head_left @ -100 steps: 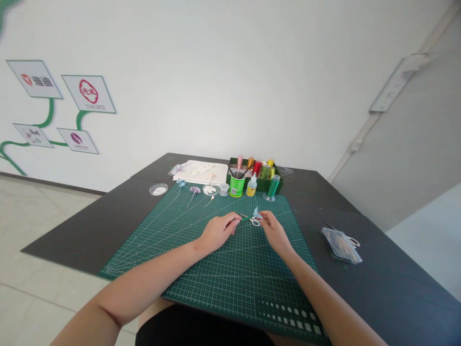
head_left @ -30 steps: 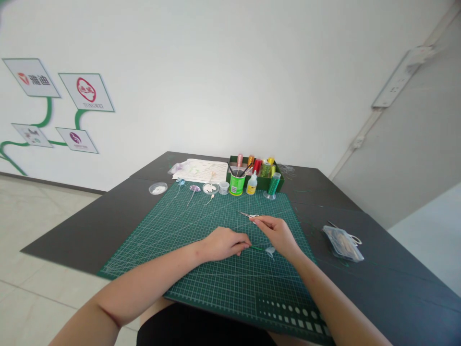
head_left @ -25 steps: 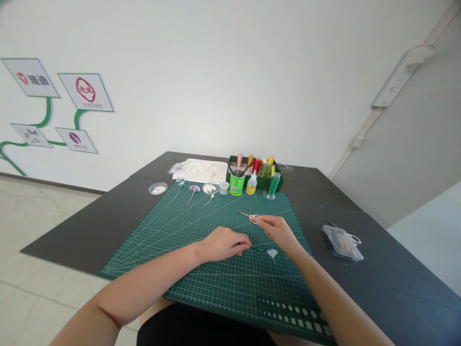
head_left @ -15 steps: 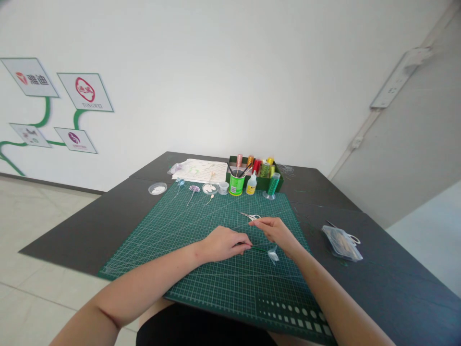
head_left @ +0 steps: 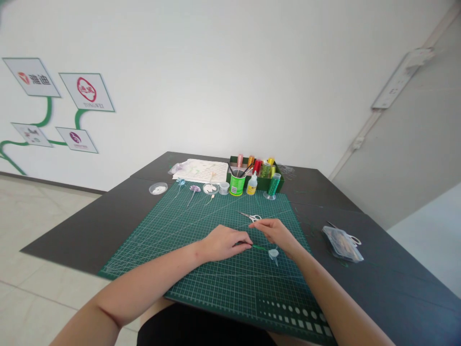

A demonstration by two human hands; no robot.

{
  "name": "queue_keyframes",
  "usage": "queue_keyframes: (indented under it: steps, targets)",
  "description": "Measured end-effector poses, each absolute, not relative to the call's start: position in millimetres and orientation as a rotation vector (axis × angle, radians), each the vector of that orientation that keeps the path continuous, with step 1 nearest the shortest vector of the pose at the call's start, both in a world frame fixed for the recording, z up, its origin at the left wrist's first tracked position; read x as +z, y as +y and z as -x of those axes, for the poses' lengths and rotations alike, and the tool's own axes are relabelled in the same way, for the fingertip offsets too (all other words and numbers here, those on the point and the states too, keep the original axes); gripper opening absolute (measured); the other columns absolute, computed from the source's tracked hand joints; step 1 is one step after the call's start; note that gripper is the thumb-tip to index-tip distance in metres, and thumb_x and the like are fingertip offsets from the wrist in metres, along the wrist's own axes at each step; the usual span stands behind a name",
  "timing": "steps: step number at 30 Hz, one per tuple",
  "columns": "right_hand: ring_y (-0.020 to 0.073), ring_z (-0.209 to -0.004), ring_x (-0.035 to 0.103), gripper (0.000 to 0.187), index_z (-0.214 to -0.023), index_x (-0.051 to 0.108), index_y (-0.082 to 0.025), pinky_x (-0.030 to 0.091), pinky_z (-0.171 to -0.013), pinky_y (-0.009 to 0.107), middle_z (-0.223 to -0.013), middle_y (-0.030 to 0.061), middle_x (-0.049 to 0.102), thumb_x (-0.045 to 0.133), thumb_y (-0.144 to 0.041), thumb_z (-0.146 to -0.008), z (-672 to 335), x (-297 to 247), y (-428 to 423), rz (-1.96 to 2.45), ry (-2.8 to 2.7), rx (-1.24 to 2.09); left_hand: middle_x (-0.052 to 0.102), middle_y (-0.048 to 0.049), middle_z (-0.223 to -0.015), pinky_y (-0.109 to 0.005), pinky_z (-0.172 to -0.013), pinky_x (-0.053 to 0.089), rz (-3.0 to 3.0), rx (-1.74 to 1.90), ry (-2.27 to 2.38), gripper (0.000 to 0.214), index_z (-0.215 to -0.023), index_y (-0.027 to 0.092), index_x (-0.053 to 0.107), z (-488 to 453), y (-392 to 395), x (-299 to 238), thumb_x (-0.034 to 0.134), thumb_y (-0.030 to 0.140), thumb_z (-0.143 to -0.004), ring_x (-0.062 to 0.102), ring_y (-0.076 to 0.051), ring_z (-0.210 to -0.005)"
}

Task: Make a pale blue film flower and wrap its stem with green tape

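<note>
My left hand [head_left: 224, 242] rests on the green cutting mat [head_left: 201, 269], fingers pinched on the green stem of a small pale-blue craft flower [head_left: 273, 253]. The flower head lies just below my right wrist. My right hand [head_left: 276, 233] is closed in a pinch beside the stem, seemingly on a fine thread that is too thin to make out. Small white-handled scissors [head_left: 252, 217] lie on the mat just beyond my right hand.
At the mat's far edge stand a green cup of tools [head_left: 236, 184], a glue bottle [head_left: 251, 185], a green box of thread spools [head_left: 264, 173], small dishes [head_left: 158, 189] and finished flowers [head_left: 194, 190]. A clear plastic packet [head_left: 342, 243] lies right on the dark table [head_left: 90, 226].
Both hands pulled nearer to me with the flower, off the scissors. Over the last second the flower head turned slightly at the stem's end while my right hand shifted a little.
</note>
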State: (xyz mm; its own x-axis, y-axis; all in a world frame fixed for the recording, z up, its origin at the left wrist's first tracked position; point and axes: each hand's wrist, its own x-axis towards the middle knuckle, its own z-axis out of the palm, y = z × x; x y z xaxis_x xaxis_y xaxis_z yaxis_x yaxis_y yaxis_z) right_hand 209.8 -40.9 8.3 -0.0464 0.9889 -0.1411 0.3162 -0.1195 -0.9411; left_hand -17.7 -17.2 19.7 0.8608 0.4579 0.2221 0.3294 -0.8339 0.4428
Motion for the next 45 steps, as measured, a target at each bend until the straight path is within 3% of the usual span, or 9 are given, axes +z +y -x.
queue_keyframes:
  steps: [5,11,15,22,26,36,40,42,45]
  targets:
    - [0.0068,-0.043,0.018,0.049,-0.093,0.08,-0.012,0.012,-0.043,0.023,-0.044,-0.011,0.025,0.068,-0.056,-0.076,-209.7,10.9,-42.4,1.501,-1.425,1.245,0.078,0.0027,-0.094,-0.022,-0.068,0.044,-2.608,0.516,0.595,0.015,-0.106,0.024,0.068,18.0,-17.0,18.2,0.058,0.035,-0.1,0.073,-0.016,-0.081]
    - [0.0074,-0.045,0.019,0.053,-0.092,0.079,-0.011,0.014,-0.045,0.024,-0.046,-0.0103,0.027,0.067,-0.059,-0.076,-211.9,13.6,-43.5,1.456,-1.435,1.319,0.078,0.0015,-0.097,-0.023,-0.073,0.047,-2.557,0.588,0.605,0.028,-0.127,0.027,0.063,18.7,-17.0,15.9,0.055,0.039,-0.102,0.073,-0.017,-0.084]
    - [0.0078,-0.047,0.019,0.05,-0.084,0.078,-0.013,0.013,-0.047,0.024,-0.046,-0.0095,0.027,0.07,-0.061,-0.073,-211.1,9.7,-41.6,1.444,-1.451,1.303,0.078,0.0006,-0.104,-0.024,-0.079,0.047,-2.5,0.616,0.609,0.026,-0.121,0.028,0.069,19.2,-15.9,15.4,0.052,0.037,-0.103,0.073,-0.017,-0.089]
    - [0.0104,-0.048,0.028,0.051,-0.075,0.061,-0.019,0.025,-0.047,0.025,-0.055,-0.0072,0.033,0.054,-0.069,-0.083,-209.7,1.0,-37.8,1.43,-1.372,1.06,0.075,0.0006,-0.079,-0.022,-0.066,0.046,-2.239,0.725,0.698,0.025,-0.113,0.023,0.073,17.1,-14.5,17.4,0.056,0.035,-0.099,0.067,-0.014,-0.067]
    - [0.0141,-0.058,0.039,0.048,-0.068,0.047,-0.023,0.033,-0.056,0.027,-0.062,-0.0041,0.042,0.057,-0.068,-0.082,-211.2,-2.0,-35.3,1.45,-1.389,0.829,0.07,0.0013,-0.068,-0.022,-0.063,0.045,-2.076,0.803,0.708,0.023,-0.108,0.019,0.073,13.7,-11.7,14.6,0.059,0.034,-0.097,0.062,-0.012,-0.061]
    - [0.0242,-0.099,0.058,0.029,-0.1,0.061,-0.022,0.042,-0.096,0.038,-0.099,0.0071,0.064,0.048,-0.047,-0.096,-183.9,2.8,-51.4,1.267,-1.645,0.808,0.057,0.0043,-0.062,-0.022,-0.059,0.041,-1.816,0.915,0.636,0.031,-0.105,0.015,0.065,7.5,-0.4,0.5,0.058,0.044,-0.096,0.05,-0.01,-0.055]
    - [0.0174,-0.071,0.056,0.037,-0.115,0.06,-0.02,0.048,-0.07,0.03,-0.084,0.0036,0.062,0.044,-0.05,-0.098,-170.9,2.3,-61.1,1.166,-1.662,0.943,0.058,0.0024,-0.066,-0.023,-0.061,0.042,-1.789,0.922,0.601,0.038,-0.108,0.014,0.064,6.8,-0.6,-3.6,0.057,0.049,-0.096,0.051,-0.011,-0.059]
    - [0.0135,-0.055,0.044,0.044,-0.12,0.058,-0.018,0.038,-0.052,0.026,-0.068,-0.0023,0.053,0.046,-0.054,-0.097,-167.0,0.5,-63.8,1.16,-1.616,0.994,0.06,0.0009,-0.069,-0.024,-0.061,0.042,-1.788,0.926,0.598,0.039,-0.108,0.015,0.065,6.8,-2.6,-3.7,0.058,0.051,-0.096,0.053,-0.012,-0.062]
    - [0.0104,-0.048,0.028,0.05,-0.121,0.059,-0.016,0.023,-0.046,0.023,-0.056,-0.0092,0.035,0.054,-0.057,-0.093,-164.1,-0.8,-64.7,1.188,-1.516,1.009,0.059,0.0013,-0.068,-0.023,-0.059,0.039,-1.797,0.936,0.613,0.038,-0.105,0.015,0.065,6.7,-7.0,-1.0,0.058,0.051,-0.096,0.051,-0.012,-0.06]
